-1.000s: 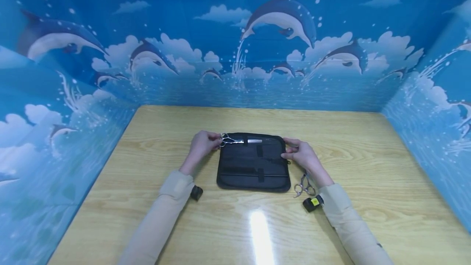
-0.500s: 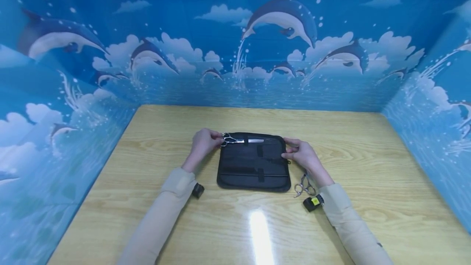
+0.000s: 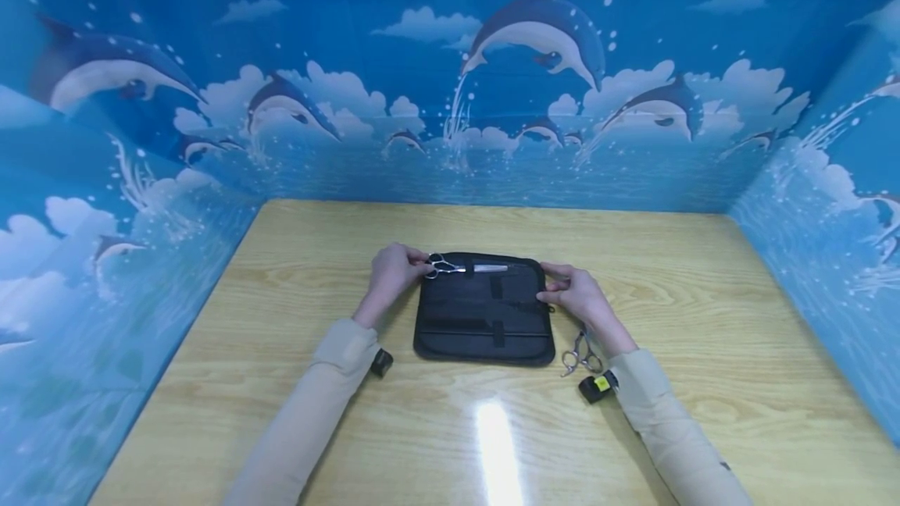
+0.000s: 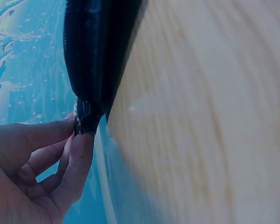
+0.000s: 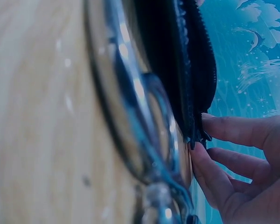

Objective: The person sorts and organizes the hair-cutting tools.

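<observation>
A black zip case (image 3: 457, 307) lies open and flat on the table. Along its far edge, a pair of silver scissors (image 3: 485, 268) runs under a black elastic loop, tip to the right. My left hand (image 3: 394, 270) pinches the finger rings of these scissors at the case's left corner; the left wrist view has thumb and fingers (image 4: 81, 147) meeting there. With thumb and fingertips, my right hand (image 3: 573, 291) pinches the case's right edge by the zip. A second pair of scissors (image 3: 582, 356) rests on the table beneath the right wrist, its rings looming large in the right wrist view.
The case has further black loops and a long pocket (image 3: 520, 346) along its near side. The wooden table (image 3: 337, 443) is walled at the back and sides by a blue dolphin-print cloth (image 3: 450, 178). A bright reflection lies on the tabletop near the front.
My left hand has shifted slightly to the right, and the scissors have slid right with it, more of the blade showing beyond the loop. The right hand and the case stay nearly in place.
</observation>
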`<move>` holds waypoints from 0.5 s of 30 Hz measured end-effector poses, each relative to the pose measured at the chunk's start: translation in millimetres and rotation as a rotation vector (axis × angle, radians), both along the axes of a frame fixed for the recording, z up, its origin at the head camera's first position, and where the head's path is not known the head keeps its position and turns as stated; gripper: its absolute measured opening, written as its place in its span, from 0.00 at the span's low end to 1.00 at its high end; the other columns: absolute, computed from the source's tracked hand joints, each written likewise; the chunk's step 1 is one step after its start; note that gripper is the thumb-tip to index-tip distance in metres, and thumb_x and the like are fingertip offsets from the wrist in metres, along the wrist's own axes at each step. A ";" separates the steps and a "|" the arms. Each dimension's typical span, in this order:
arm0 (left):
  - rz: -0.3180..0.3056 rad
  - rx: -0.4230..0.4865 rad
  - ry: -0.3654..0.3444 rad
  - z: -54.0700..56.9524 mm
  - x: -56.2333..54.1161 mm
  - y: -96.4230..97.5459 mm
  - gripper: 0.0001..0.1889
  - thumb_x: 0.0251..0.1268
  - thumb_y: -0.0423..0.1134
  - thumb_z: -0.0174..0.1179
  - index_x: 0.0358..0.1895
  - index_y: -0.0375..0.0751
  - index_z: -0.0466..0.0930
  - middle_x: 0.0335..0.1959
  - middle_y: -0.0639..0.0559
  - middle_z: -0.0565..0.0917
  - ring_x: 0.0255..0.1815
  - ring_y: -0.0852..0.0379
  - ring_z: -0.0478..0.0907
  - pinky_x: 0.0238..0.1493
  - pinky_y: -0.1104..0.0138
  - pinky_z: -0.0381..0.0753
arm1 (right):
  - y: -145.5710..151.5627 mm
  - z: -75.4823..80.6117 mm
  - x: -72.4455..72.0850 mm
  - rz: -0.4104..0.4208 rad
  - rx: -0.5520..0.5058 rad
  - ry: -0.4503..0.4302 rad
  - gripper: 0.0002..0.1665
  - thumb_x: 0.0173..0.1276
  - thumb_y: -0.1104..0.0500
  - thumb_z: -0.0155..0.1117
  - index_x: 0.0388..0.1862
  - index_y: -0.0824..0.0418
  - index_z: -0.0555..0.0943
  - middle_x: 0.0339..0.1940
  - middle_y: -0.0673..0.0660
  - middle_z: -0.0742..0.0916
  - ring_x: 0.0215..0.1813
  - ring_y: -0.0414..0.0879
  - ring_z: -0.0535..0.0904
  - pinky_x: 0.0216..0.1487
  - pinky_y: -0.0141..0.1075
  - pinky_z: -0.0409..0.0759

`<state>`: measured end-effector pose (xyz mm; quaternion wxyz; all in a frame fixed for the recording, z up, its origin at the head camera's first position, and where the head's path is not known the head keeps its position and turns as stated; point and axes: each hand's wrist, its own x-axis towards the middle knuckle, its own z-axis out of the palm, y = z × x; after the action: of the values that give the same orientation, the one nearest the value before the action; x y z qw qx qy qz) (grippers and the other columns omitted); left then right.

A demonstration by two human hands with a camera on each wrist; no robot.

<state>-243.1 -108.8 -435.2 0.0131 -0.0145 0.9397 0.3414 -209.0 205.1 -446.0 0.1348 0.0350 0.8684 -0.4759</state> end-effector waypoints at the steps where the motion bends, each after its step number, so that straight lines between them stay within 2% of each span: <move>1: -0.001 0.000 0.002 -0.3 -0.3 0.5 0.12 0.61 0.41 0.73 0.46 0.43 0.91 0.44 0.48 0.90 0.47 0.50 0.86 0.50 0.57 0.80 | -0.1 -0.1 -0.1 0.000 0.000 -0.001 0.40 0.68 0.66 0.69 0.77 0.63 0.65 0.75 0.65 0.73 0.60 0.57 0.78 0.52 0.36 0.79; 5: -0.017 0.001 0.001 -2.1 -1.0 0.3 0.12 0.61 0.41 0.74 0.46 0.43 0.91 0.41 0.49 0.91 0.45 0.51 0.86 0.50 0.57 0.80 | -0.4 -0.4 -1.5 -0.004 0.002 -0.005 0.40 0.68 0.66 0.70 0.77 0.63 0.65 0.75 0.65 0.73 0.59 0.57 0.79 0.55 0.39 0.79; 9: -0.051 -0.023 -0.031 -3.2 -1.3 -2.4 0.13 0.62 0.41 0.72 0.49 0.44 0.90 0.42 0.49 0.91 0.45 0.51 0.86 0.51 0.57 0.79 | -0.4 -0.3 -2.5 -0.010 -0.006 -0.006 0.41 0.67 0.66 0.70 0.77 0.63 0.66 0.72 0.65 0.76 0.58 0.56 0.79 0.59 0.42 0.78; 15: -0.061 -0.011 -0.067 -2.0 -0.5 -5.5 0.14 0.63 0.40 0.71 0.52 0.44 0.89 0.44 0.48 0.90 0.47 0.49 0.85 0.54 0.56 0.79 | 2.3 -1.1 -2.1 -0.001 -0.001 0.003 0.41 0.67 0.66 0.71 0.76 0.64 0.66 0.70 0.66 0.78 0.56 0.55 0.80 0.53 0.36 0.79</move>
<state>-243.6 -114.3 -437.2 0.0549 0.0026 0.9407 0.3348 -211.1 207.4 -447.1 0.1332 0.0347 0.8683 -0.4766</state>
